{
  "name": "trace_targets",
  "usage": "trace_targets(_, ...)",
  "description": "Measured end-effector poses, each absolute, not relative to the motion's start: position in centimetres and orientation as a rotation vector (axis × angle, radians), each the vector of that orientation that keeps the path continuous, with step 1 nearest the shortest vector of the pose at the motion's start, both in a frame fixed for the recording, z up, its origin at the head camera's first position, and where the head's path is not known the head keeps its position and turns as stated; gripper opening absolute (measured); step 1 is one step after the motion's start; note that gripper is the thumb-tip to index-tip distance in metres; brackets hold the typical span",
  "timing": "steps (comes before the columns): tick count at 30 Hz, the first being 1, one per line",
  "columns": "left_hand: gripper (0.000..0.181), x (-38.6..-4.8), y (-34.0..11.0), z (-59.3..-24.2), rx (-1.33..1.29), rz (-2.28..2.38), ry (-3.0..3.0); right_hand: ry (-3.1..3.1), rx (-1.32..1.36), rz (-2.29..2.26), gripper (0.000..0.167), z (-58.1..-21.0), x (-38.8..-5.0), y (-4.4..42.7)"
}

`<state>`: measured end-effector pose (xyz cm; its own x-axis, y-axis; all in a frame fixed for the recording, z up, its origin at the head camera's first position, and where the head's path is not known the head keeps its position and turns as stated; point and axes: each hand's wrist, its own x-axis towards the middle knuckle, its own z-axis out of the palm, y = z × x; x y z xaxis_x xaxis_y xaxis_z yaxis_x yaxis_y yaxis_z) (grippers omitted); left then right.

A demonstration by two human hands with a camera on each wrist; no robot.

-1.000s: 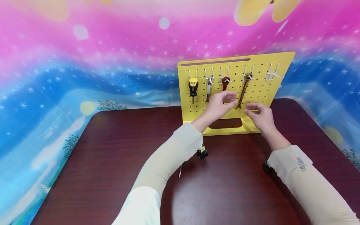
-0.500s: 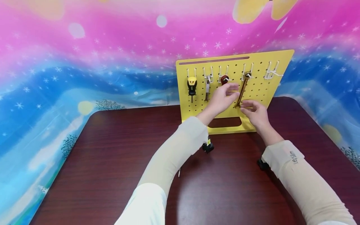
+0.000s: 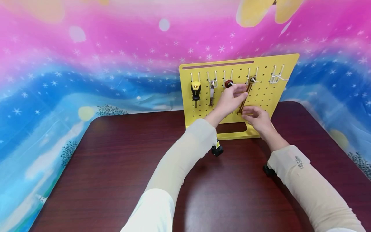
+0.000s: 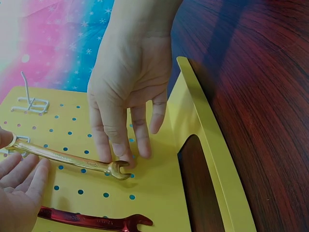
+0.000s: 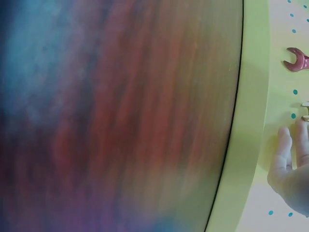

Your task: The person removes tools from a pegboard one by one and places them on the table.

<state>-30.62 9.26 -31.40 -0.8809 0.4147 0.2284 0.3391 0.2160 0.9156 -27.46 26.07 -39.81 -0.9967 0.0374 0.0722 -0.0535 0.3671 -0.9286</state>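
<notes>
A gold combination wrench [image 3: 243,102] hangs by its ring end from a hook on the yellow pegboard [image 3: 265,96]. My left hand [image 3: 227,103] is at the wrench's upper part; in the left wrist view a fingertip [image 4: 5,137] touches the ring end, with the other fingers loosely extended beside the shaft. Near the lower open end, my right hand [image 3: 258,120] has its fingers relaxed and nearly straight, the tips close to or touching the metal. Behind the left hand hangs a red wrench [image 4: 91,220], mostly hidden in the head view.
Further left on the pegboard hang a yellow-and-black screwdriver [image 3: 196,91] and a slim metal tool [image 3: 212,93] with a pale handle. A bare white hook [image 3: 276,77] is at the far right. The board stands on a dark wooden table [image 3: 139,145] before a colourful cloth backdrop.
My left hand has moved right and slightly up, from the red wrench toward the gold one. My right hand has moved left to the gold wrench's lower end.
</notes>
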Motion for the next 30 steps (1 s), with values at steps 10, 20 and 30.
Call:
trace_targets(10, 0.035, -30.9, 9.5, -31.2, 0.747, 1.811, 2.397, -2.598, -0.011, 1.63, 0.045, -39.5, -26.8, 26.3)
trace_targets(20, 0.032, -31.0, 10.4, -31.0, 0.69, 1.818, 2.438, -2.555, -0.002, 1.658, 0.036, -39.5, -26.4, 27.0)
trace_targets(30, 0.027, -30.6, 10.7, -31.2, 0.673, 1.876, 2.446, -2.593, 0.086, 1.591, 0.034, -39.5, -25.8, 27.3)
